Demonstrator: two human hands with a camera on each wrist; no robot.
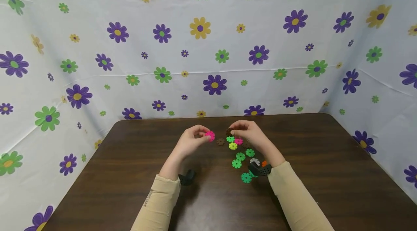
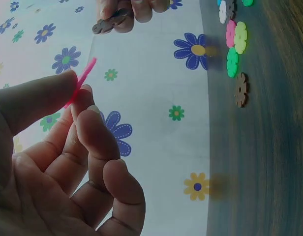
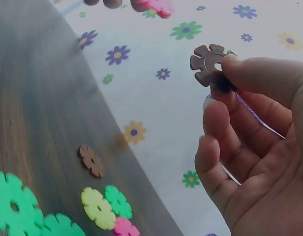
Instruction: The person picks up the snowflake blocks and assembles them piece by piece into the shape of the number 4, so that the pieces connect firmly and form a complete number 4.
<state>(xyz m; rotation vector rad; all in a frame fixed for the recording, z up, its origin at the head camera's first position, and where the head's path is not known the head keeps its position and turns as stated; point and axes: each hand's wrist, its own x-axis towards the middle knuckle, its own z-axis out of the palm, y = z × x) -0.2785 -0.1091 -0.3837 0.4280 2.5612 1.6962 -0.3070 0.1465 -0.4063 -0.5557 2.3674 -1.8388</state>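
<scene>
My left hand [image 1: 191, 139] pinches a pink notched disc [image 1: 210, 136] between thumb and forefinger; the left wrist view shows this pink disc [image 2: 83, 81] edge-on. To its right, my right hand [image 1: 249, 133] grips a brown notched disc [image 3: 208, 65] by its edge, thumb over its face. Both discs are held up above the table, apart from each other. On the wood below lies a loose brown disc [image 1: 220, 141], with a light green disc [image 1: 230, 139], a yellow disc [image 1: 232, 146] and a second pink disc [image 1: 239, 141] grouped beside it.
Several green discs [image 1: 240, 156] lie nearer on the dark wooden table [image 1: 137, 173], along with a white disc [image 1: 255, 161] and an orange disc [image 1: 264, 163] by the right wrist. A flower-patterned cloth [image 1: 182, 53] hangs behind the table and along both sides.
</scene>
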